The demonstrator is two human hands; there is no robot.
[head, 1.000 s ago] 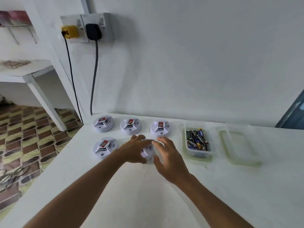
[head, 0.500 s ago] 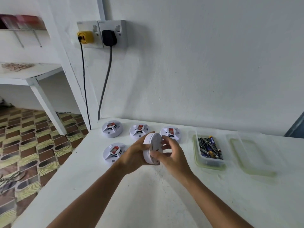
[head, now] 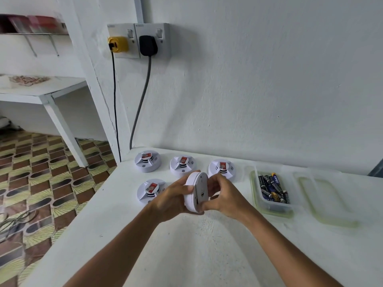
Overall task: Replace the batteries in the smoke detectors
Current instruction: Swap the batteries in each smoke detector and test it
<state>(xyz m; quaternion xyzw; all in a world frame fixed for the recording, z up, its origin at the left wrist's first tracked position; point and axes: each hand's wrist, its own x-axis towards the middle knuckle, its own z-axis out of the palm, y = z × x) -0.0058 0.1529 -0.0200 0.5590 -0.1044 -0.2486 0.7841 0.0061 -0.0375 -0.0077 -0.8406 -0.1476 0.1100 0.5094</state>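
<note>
Both the left hand (head: 172,200) and right hand (head: 226,198) close their fingers around an on-edge smoke detector (head: 195,191).

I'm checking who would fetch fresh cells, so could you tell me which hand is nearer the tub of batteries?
Right. The right hand sits just left of the tub of batteries; the left hand is farther left, beyond the smoke detector.

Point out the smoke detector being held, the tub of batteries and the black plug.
held smoke detector (head: 191,191), head view, white side rim.
tub of batteries (head: 276,207), head view, near wall.
black plug (head: 147,44), head view, plug body.
</note>
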